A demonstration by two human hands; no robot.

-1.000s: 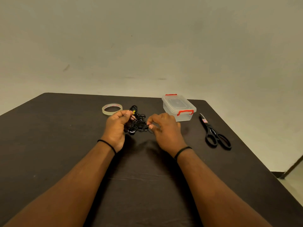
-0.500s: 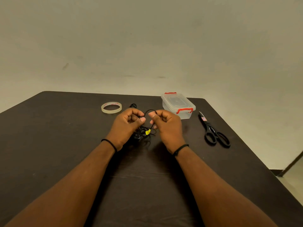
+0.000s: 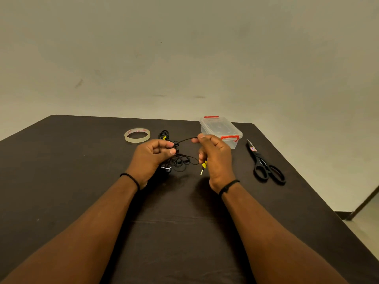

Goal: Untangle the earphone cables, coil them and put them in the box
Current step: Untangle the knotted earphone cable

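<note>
Clear tape roll with red print flat on dark matte table, upper left of centre, untouched. Second black cable bundle with yellow tag just right of it, lying on table behind the hands. Left hand centre frame, palm turned inward, fingers curled, pinching tangled black earphone cable knot at thumb and forefinger; loops dangling below, small silver-black earbud hanging at lower edge. One taut strand running up-right to right hand, pinched between thumb and fingertip, hand upright, knuckles away from camera; yellow-sleeved jack plug hanging under that palm. Clear plastic box with red latches right behind right hand, lid on, apparently latched. Black-handled scissors far right, well apart. Risk, judged: pulling the strand harder likely to tighten the knot rather than free it; loose loops likely to snag on plug or earbud; box not yet opened for stowing.
</note>
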